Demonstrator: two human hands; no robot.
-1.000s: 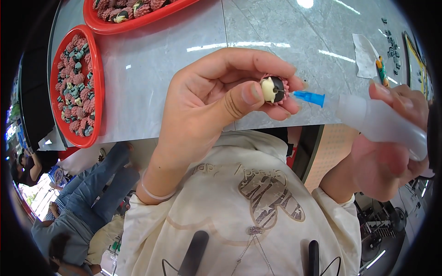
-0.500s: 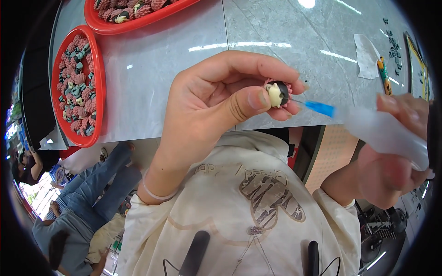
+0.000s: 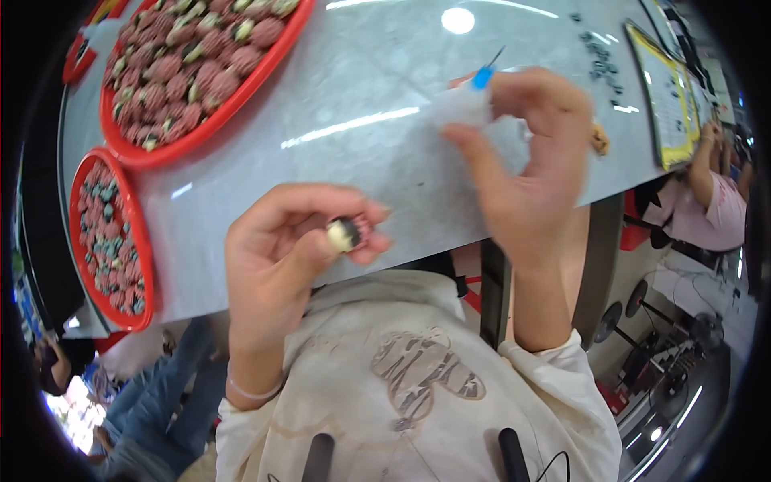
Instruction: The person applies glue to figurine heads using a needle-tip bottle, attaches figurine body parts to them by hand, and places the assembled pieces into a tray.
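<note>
Between the thumb and fingertips of my left hand (image 3: 269, 257) is a small moulded piece (image 3: 345, 234), cream and black on one side and ridged pink on the other. Over the table to its right, my right hand (image 3: 538, 153) grips a translucent white squeeze bottle (image 3: 466, 110), thumb on one side and fingers on the other. The bottle's blue needle tip (image 3: 483, 78) points up and away from the held piece. The right hand and bottle are slightly blurred.
A large red tray (image 3: 277, 60) of pink, cream and dark pieces lies at the upper left, with a smaller red tray (image 3: 144, 281) below it. Small dark pieces (image 3: 601, 60) and a yellow-edged board (image 3: 679, 153) are at the right. Other people sit at both sides.
My right hand has carried the bottle away from the piece, up and leftward over the table, turning its tip upward. My left hand, still pinching the piece, appears lower and further left; the whole view has shifted.
</note>
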